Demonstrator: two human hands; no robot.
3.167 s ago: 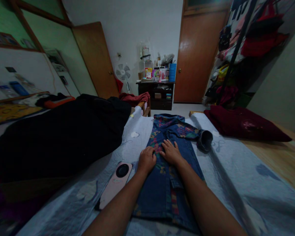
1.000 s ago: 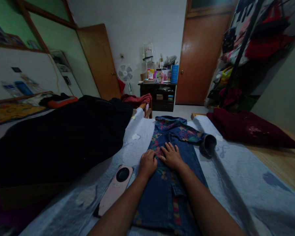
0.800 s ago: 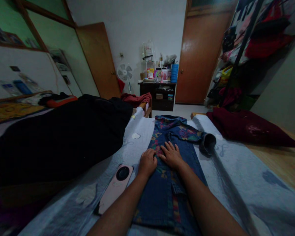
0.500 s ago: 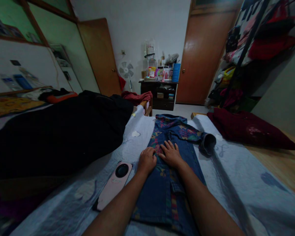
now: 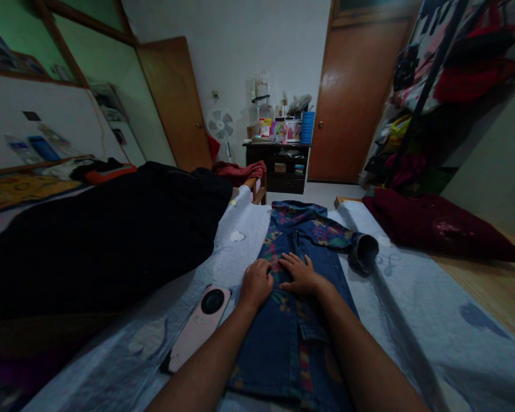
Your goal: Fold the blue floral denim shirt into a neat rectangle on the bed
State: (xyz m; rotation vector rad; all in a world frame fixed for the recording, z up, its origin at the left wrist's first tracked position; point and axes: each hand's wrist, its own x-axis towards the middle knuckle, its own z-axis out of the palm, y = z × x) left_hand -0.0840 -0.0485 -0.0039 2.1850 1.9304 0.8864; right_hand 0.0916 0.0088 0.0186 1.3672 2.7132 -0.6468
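A blue denim garment (image 5: 274,337) with colourful floral patches lies spread on the pale patterned bedsheet (image 5: 416,286). One sleeve reaches out to the right and ends in a rolled, open cuff (image 5: 364,253). My left hand (image 5: 257,281) rests on the garment's left edge, its fingers bent and close together; whether they pinch cloth is hidden. Beside it, my right hand (image 5: 299,274) lies flat on the floral part with its fingers spread. A pink phone (image 5: 199,329) with a round black camera lies left of my left forearm.
Black cloth (image 5: 111,246) is heaped at the left. A dark red cushion (image 5: 438,226) lies at the right edge. Beyond the bed stand a dark cabinet (image 5: 286,182), a white fan (image 5: 221,127) and a wooden door (image 5: 343,103). Bags and clothes hang at the upper right.
My right hand has shifted slightly down on the garment, and its thumb and fingers are spread differently. My left hand has stayed nearly in place.
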